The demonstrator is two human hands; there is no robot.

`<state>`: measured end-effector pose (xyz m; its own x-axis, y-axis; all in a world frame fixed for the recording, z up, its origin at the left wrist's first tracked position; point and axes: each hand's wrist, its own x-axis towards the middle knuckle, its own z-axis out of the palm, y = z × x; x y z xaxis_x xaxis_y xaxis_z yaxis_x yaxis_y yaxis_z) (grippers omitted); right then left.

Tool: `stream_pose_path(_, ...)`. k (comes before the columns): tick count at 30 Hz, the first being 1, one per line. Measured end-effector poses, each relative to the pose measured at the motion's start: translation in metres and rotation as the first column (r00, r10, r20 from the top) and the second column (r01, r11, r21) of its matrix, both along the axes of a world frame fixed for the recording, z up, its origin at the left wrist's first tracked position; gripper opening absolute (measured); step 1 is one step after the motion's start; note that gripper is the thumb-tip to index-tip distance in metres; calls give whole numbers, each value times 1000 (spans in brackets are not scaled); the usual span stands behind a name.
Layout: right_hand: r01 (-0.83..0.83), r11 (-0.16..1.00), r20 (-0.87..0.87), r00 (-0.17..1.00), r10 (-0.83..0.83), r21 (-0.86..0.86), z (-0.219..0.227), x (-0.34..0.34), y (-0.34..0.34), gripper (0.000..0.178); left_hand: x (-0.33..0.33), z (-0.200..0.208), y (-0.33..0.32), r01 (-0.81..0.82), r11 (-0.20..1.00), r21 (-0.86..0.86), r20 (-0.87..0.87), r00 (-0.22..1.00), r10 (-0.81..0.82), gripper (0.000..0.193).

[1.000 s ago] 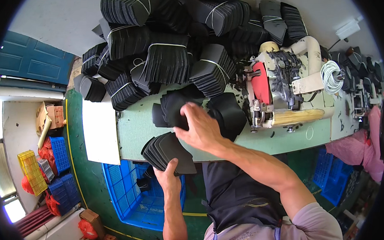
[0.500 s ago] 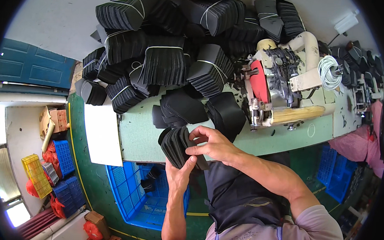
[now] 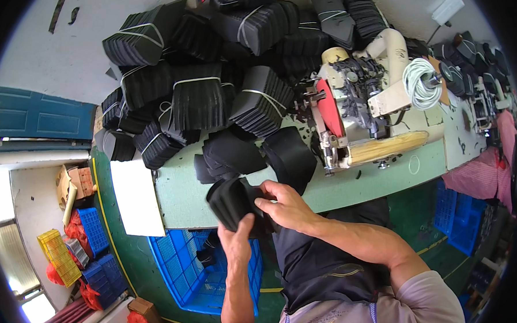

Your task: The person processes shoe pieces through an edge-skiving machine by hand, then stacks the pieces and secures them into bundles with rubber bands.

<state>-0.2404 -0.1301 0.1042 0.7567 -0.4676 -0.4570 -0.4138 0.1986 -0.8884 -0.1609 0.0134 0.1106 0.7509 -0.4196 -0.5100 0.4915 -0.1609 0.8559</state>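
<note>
Over the table's front edge I hold a small stack of black foam-like sheets (image 3: 226,203), curved and slightly fanned. My left hand (image 3: 236,239) grips the stack from below, its thumb against the near side and its fingers hidden behind. At the stack's right edge my right hand (image 3: 285,206) is closed, thumb and fingers pinching the sheets; how many it has is hidden. Just beyond, loose black sheets (image 3: 233,152) lie overlapped on the pale green table (image 3: 181,207), with another loose pile (image 3: 289,160) to their right.
Tied bundles of black sheets (image 3: 197,104) are heaped at the back. A sewing-type machine (image 3: 353,102) with a red guard and coiled white cord (image 3: 421,83) stands on the right. A white sheet (image 3: 133,196) covers the table's left end. Below sits a blue crate (image 3: 206,295) with black pieces inside.
The held stack has tilted and its sheets have closed together from a wider fan. Both hands stay on it. The whole view has shifted, moving the table's things leftward.
</note>
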Motion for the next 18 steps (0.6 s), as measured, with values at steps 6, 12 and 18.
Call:
stream_pose_path(6, 213, 704, 44, 967, -250, -678, -8, -13, -55, 35, 17, -1, -3, -294, 924, -245, -248, 940, 234, 40)
stream_pose_path(12, 6, 848, 102, 993, 57, -530, 10, -1, -22, 58, 4, -9, -7, -37, 999, -3, -11, 999, 37, 44)
stream_pose_path(18, -62, 994, 5, 998, 62, 85, 12, 18, -10, 47, 4, 6, 0, 90, 993, -71, -53, 994, -94, 49)
